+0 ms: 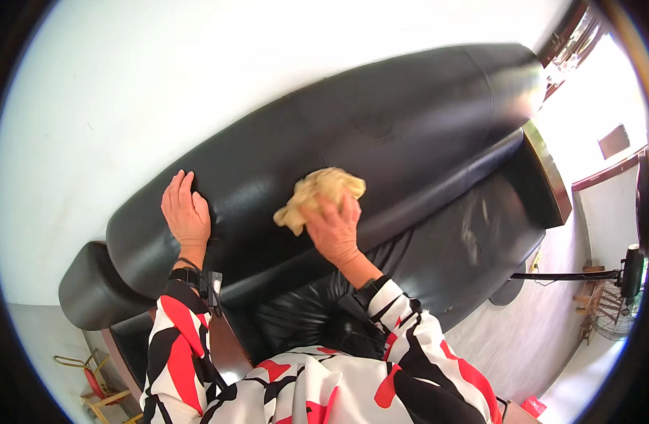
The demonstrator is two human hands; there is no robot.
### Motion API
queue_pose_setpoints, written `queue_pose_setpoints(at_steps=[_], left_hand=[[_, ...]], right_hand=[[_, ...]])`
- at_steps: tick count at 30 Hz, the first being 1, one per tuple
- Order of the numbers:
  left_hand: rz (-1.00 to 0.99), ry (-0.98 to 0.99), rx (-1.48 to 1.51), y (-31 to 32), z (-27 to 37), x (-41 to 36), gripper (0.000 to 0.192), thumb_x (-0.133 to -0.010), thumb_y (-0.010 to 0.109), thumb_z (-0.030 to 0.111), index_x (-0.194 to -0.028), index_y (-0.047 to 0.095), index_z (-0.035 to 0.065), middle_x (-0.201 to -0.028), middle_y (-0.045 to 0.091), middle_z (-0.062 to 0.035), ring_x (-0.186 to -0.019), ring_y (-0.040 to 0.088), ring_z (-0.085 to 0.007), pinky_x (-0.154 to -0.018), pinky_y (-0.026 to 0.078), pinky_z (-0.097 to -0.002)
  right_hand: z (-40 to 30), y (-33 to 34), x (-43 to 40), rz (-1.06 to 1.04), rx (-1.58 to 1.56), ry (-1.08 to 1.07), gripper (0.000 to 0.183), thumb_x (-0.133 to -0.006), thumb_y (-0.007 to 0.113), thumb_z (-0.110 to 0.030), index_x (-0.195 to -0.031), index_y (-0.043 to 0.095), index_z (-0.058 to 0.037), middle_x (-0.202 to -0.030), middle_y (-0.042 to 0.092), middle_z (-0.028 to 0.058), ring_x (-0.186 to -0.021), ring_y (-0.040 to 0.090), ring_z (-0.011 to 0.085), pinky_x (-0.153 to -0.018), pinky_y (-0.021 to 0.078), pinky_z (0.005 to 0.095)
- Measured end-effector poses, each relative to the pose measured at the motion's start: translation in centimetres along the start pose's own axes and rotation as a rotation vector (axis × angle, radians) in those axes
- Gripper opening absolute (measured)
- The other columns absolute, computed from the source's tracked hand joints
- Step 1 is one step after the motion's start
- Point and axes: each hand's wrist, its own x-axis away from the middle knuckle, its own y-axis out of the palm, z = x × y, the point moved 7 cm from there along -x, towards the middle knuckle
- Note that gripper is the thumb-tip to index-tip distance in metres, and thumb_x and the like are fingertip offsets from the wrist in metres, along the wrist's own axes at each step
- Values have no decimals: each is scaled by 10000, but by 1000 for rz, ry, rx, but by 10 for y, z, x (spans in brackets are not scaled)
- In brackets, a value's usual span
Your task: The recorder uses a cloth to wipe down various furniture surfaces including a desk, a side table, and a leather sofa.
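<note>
A crumpled yellow cloth (324,185) lies under the fingers of my right hand (335,228), pressed against the backrest (398,122) of a black leather sofa. My left hand (186,212) rests on the same backrest farther left, near its top edge, with the thumb a little apart from the fingers and nothing in it. Below the cloth is the wrinkled black seat (298,312). The smoother seat part (472,233) to the right shows scuffed, shiny patches. Both wrists wear dark bands, and a small device hangs by a cable at the left one.
A white wall (144,90) stands behind the sofa. Wooden armrests flank the seat, the right armrest (549,180) and the left armrest (231,339). A standing fan (613,318) is at the far right. Lower left is a yellow-framed chair (102,392); a red bag (533,406) lies lower right.
</note>
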Motion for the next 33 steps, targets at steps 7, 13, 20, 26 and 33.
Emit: queue_pose_setpoints(at_steps=[7, 13, 20, 26, 33], left_hand=[[41, 59, 37, 9, 12, 2, 358, -868, 477, 113, -1205, 591, 80, -1253, 585, -109, -1165, 523, -310, -1002, 367, -430], [41, 88, -48, 10, -9, -7, 345, -901, 446, 172, -1192, 619, 107, -1244, 603, -83, -1154, 536, -278, -1004, 376, -405], [78, 98, -37, 30, -8, 6, 347, -921, 428, 223, -1197, 628, 156, -1247, 609, -35, -1155, 538, -253, -1005, 383, -383], [110, 96, -44, 21, -11, 2, 341, -917, 439, 221, -1192, 627, 151, -1235, 615, -47, -1134, 551, -270, -995, 388, -387], [69, 54, -10, 9, -3, 3, 350, -880, 468, 159, -1196, 612, 116, -1253, 594, -77, -1130, 541, -292, -973, 392, -413]], right_hand=[[184, -46, -67, 102, 383, 206, 375, -912, 459, -267, -1255, 554, -148, -1307, 474, 164, -1127, 446, 403, -858, 389, 542], [234, -44, -132, -111, 448, 300, 438, -886, 509, -314, -1282, 511, -128, -1316, 495, 132, -1152, 456, 418, -950, 409, 508], [239, -45, -115, 25, 491, 166, 391, -898, 481, -265, -1262, 526, -132, -1300, 508, 133, -1143, 468, 417, -948, 406, 513], [234, -46, -130, -32, 514, 108, 400, -902, 475, -278, -1267, 525, -121, -1292, 510, 145, -1137, 476, 412, -952, 398, 505], [110, -14, -63, 178, 329, 121, 391, -862, 546, -244, -1245, 570, -169, -1353, 453, 108, -1155, 432, 433, -841, 408, 542]])
